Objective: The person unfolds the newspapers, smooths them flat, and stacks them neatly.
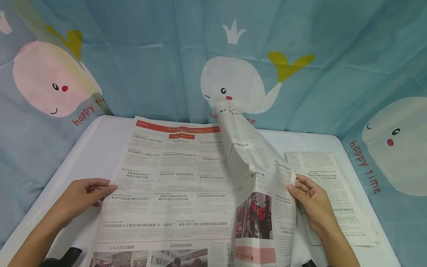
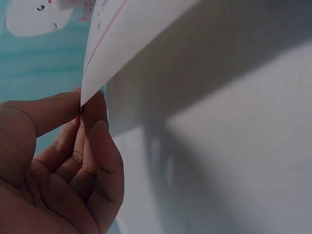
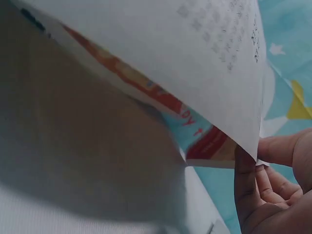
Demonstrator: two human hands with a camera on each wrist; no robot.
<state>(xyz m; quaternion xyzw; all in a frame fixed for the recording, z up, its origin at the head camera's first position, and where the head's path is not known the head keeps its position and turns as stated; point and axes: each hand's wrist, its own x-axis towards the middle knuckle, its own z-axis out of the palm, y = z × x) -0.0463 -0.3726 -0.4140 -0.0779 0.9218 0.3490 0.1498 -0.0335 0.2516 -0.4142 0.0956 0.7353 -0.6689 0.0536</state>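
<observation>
Your left hand (image 1: 78,196) and right hand (image 1: 308,202) both pinch the thin, floppy printed newspaper sheet (image 1: 173,185) at its edges; it should tear easily, so grip the margins lightly

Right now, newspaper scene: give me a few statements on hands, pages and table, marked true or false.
1. The left hand pinches the left edge of the open newspaper. True.
2. The right hand lies flat on the white table, clear of any paper. False: it pinches the edge of the lifted page.
3. The lifted page stands arched above the flat spread. True.
4. A folded newspaper lies on the table beyond the right hand. True.
5. The backdrop is plain white. False: the blue cloth is printed with whales.
</observation>
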